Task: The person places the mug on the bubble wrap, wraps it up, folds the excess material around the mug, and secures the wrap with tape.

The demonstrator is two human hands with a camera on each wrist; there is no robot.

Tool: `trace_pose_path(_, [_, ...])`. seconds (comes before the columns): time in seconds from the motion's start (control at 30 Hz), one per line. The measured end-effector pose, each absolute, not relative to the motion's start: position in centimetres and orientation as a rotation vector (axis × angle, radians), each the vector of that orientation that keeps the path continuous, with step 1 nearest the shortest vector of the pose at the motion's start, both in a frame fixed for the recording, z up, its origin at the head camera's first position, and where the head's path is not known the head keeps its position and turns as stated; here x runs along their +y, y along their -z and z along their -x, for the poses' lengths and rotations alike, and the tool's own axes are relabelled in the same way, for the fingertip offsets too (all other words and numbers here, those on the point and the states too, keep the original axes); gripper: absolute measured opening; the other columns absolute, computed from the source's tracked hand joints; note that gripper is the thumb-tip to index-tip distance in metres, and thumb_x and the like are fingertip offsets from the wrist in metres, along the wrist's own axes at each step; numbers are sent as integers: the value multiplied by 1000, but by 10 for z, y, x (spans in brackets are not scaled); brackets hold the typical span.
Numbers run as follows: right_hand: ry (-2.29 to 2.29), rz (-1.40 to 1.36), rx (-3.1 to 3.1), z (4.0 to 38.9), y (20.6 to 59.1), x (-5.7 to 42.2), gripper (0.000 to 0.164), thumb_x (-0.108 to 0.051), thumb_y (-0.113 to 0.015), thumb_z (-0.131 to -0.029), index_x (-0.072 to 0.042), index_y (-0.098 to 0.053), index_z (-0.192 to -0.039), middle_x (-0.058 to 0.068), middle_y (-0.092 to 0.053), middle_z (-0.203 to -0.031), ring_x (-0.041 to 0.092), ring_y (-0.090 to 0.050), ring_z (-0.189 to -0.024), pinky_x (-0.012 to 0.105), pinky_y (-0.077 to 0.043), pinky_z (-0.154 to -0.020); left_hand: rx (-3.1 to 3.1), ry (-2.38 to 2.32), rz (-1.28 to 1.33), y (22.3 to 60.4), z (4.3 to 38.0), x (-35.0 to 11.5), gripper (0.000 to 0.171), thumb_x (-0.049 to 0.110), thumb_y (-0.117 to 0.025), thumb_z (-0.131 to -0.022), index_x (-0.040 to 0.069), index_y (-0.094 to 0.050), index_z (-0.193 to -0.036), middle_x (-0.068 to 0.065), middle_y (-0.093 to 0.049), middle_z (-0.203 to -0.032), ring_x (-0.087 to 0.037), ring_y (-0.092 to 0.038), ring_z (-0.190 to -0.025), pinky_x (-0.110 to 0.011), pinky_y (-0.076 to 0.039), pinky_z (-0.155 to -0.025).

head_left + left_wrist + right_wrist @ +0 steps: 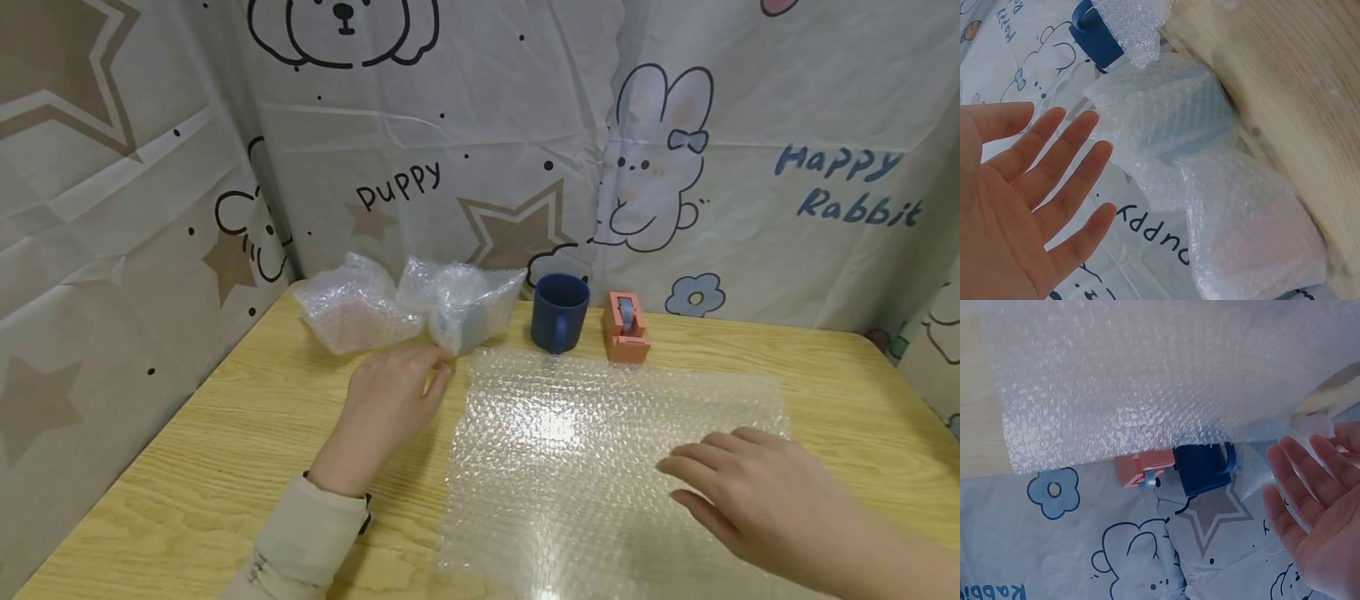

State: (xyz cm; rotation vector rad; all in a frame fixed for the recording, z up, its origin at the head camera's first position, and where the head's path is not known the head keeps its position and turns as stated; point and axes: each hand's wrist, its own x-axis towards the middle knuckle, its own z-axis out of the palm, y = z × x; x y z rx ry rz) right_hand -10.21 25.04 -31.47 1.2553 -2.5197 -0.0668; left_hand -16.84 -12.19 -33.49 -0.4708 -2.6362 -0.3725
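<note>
Right hand [765, 496], fingers loose, grasping nothing; left hand [390, 396] likewise. Only wrist views show palms. Table [217, 475] cut off at bottom of head view. Bubble sheet [592, 483] flat on it, below right hand. Pinkish parcel [356, 321] and bluish parcel [465, 321] touching at back; contents blurry; left hand just before bluish one, contact unclear. Mug [560, 317] behind sheet, partly hidden in right wrist view. Tape dispenser [627, 346] beside mug, outside left wrist view.

Table [202, 500] beneath bubble wrap [592, 475], bundles [356, 312], mug [551, 325], dispenser [627, 349]
</note>
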Motion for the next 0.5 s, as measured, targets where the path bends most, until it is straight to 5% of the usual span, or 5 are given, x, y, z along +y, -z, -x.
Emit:
trace_pose_path(0.17, [53,-1240,-2533,120,306,242,18,-32,-71,-91,-19,-74,-103,-7,-72,-94,15,-69,-81,40,-58,-72,-2637,360,479,336,169,-119,13,20,-66,-94,14,-74,-103,-2,-73,-95,-25,-68,-85,-43,-55,-69])
trace_pose_path(0.23, [56,-1207,-2566,127,304,240,21,-25,-79,-83,-20,-74,-102,-7,-73,-93,17,-70,-82,41,-59,-73,-2649,359,480,335,169,-117,13,20,-66,-94,15,-74,-103,-1,-73,-96,-25,-68,-85,-43,-55,-69])
trace_pose_path(0.5, [-119,-915,-2716,165,288,248,22,-22,-74,-89,-13,-73,-109,5,-74,-100,25,-70,-83,45,-58,-68,-2739,380,468,334,166,-111,17,25,-65,-96,19,-73,-109,-1,-73,-107,-25,-69,-91,-45,-56,-73])
